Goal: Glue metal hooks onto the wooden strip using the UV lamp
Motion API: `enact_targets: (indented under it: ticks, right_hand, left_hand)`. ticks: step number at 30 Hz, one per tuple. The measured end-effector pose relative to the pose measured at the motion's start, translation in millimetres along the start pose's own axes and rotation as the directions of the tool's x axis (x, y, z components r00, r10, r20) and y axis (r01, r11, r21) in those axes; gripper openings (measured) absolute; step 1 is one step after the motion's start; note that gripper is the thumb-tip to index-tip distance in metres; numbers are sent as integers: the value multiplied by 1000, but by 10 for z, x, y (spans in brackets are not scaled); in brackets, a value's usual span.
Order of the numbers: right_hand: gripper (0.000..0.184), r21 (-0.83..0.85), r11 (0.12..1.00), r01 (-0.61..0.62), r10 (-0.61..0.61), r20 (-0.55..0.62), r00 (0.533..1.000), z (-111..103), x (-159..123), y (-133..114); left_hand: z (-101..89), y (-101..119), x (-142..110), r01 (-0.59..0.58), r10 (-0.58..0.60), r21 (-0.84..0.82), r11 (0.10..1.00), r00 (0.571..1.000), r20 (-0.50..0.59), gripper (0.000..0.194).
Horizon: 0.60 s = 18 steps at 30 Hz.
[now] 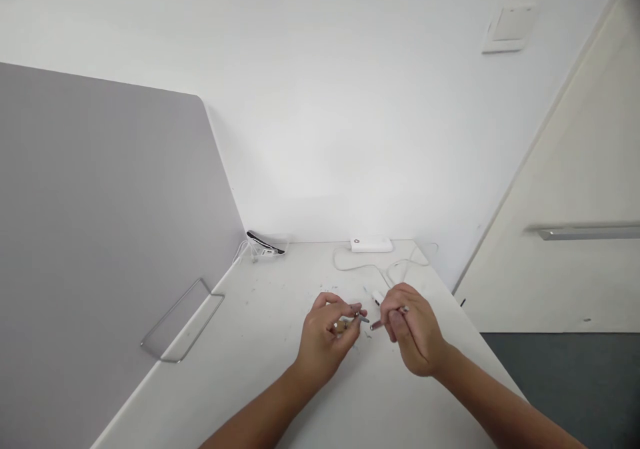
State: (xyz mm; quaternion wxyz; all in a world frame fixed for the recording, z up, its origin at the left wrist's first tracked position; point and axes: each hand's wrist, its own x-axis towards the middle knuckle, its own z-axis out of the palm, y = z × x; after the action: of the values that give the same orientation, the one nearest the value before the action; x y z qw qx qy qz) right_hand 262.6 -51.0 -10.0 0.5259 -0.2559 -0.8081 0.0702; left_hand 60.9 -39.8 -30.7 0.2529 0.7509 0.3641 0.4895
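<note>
Fingertips (354, 332) of your left hand (321, 342) are pinching a small grey metal-looking piece (365, 319) over the white desk (240, 376), and your right hand (414, 332) has its fingers curled round a slim rod (377, 326), tip just beside that piece. There's a white box (371, 245) back by the wall (320, 136) too.

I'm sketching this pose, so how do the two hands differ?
The left hand pinches a small metal piece; the right hand grips a thin rod. The left hand angles rightward, while the right hand angles leftward. Both are bare and over the white table.
</note>
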Motion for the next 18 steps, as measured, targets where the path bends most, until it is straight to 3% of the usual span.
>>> enact_targets:
  ticks: [4,9,15,18]
  right_hand:
    - [25,114,993,8,-17,77,997,37,14,-121]
    - [27,71,997,-36,38,-17,999,77,8,-166]
    - [24,-77,988,-135,121,-160,980,45,-32,20]
    - [27,-78,986,-144,129,-171,977,6,-34,74]
  left_hand:
    - [-6,3,4,-26,26,8,1000,1000,-7,21]
    - [-3,-8,3,-39,38,44,998,999,10,18]
    - [-5,20,-5,16,-16,-19,1000,1000,11,20]
    - [0,8,-11,32,-32,-39,999,999,8,20]
